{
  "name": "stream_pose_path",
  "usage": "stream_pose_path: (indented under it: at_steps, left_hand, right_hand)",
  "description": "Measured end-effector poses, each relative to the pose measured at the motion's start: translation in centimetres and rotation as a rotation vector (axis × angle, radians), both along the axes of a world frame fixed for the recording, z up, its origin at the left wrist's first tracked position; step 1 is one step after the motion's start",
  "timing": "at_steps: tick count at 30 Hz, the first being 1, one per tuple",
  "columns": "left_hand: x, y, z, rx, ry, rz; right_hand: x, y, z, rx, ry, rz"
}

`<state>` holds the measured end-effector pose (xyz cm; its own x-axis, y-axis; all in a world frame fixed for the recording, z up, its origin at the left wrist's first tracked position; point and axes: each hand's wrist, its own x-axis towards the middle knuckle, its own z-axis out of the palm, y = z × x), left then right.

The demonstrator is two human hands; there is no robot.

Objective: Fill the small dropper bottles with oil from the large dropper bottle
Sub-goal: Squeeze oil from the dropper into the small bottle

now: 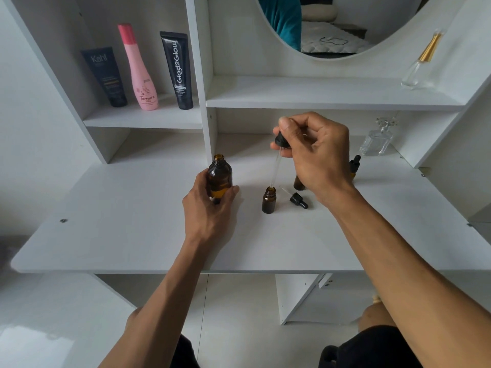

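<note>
Dispensing oil: right hand (pixel 316 152) pinching the large dropper (pixel 281 141), glass tip entering the open small bottle (pixel 269 200) on the desk (pixel 132 235); left hand (pixel 210 200) closed round the uncapped large bottle (pixel 219 179); likely next, squeezing gently, keeping tip centred

Left hand (pixel 210 200) grips large amber bottle (pixel 219 179); right hand (pixel 316 152) holds dropper (pixel 276 160), tip at small bottle (pixel 269 200) mouth.

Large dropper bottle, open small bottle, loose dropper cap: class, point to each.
Large dropper bottle (pixel 220 173), head view, amber shoulder under the open neck.
Open small bottle (pixel 269 202), head view, middle of its body.
Loose dropper cap (pixel 295 198), head view, black collar.
</note>
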<state>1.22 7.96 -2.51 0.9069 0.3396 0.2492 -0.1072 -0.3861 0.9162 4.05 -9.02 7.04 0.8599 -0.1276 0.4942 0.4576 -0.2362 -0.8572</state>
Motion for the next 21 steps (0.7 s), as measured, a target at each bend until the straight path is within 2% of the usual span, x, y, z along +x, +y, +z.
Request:
stream_pose_path:
  at_steps: [11,21]
  left_hand:
    - [0.0,0.0,-0.2,-0.011,-0.004,0.021]
    - [0.2,0.3,-0.2,-0.036,-0.018,0.021]
  right_hand:
    - [1.5,4.7,3.8,0.133,-0.083,0.117]
    - [3.0,7.7,4.1,0.049,-0.092,0.160]
